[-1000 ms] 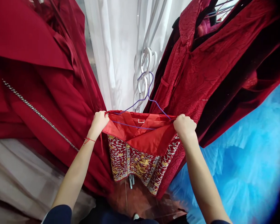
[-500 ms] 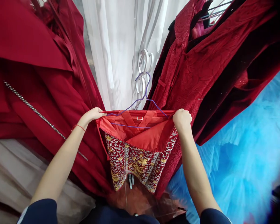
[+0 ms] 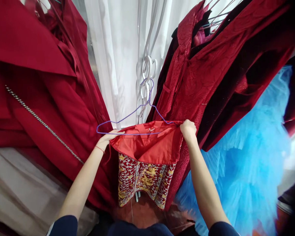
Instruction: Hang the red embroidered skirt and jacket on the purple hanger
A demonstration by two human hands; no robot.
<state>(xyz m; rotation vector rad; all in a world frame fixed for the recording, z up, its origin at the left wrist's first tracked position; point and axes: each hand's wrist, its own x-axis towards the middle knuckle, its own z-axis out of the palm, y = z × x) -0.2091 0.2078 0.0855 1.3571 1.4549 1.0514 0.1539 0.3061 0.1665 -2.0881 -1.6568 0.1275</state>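
A red strapless bodice [image 3: 147, 177] with gold and silver embroidery and a bright red lining hangs between my hands. My left hand [image 3: 109, 137] grips its upper left edge; a thin red string circles that wrist. At the upper right corner my right hand [image 3: 188, 130] is closed on the cloth and the end of the hanger there. The purple wire hanger [image 3: 131, 118] has its left end outside the bodice, above my left hand, while its right end goes into the bodice top. Its hook is up against white rings.
White rings [image 3: 147, 67] hang before a white curtain [image 3: 118, 65]. Dark red gowns [image 3: 56, 101], one with a silver chain trim [image 3: 45, 124], hang at left. Patterned red dresses [image 3: 211, 72] and a blue ruffled tulle dress [image 3: 245, 157] hang at right. Beige fabric [image 3: 27, 186] is lower left.
The hanger's left end has come out of the bodice and now lies over my left hand. My left hand has moved right and down, and the bodice top sags lower.
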